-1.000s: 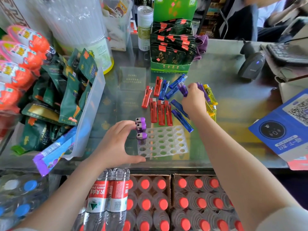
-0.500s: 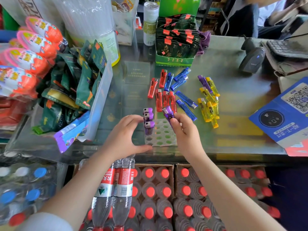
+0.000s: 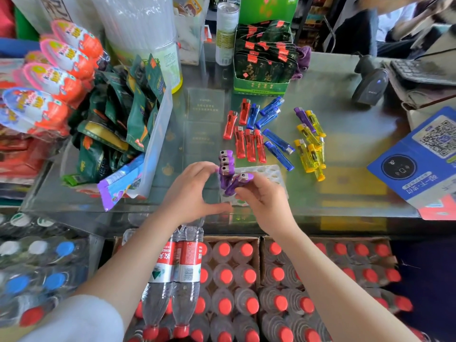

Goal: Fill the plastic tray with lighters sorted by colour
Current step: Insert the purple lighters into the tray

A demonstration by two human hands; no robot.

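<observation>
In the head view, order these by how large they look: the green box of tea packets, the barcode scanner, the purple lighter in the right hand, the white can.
1. green box of tea packets
2. barcode scanner and white can: look alike, unranked
3. purple lighter in the right hand, smallest, though nearest the camera

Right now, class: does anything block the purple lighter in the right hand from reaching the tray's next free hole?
Nothing visible does. The right hand pinches the tilted purple lighter just above the plastic tray, beside the three purple lighters already standing at its left edge. The left hand rests alongside, not across the holes.
</observation>
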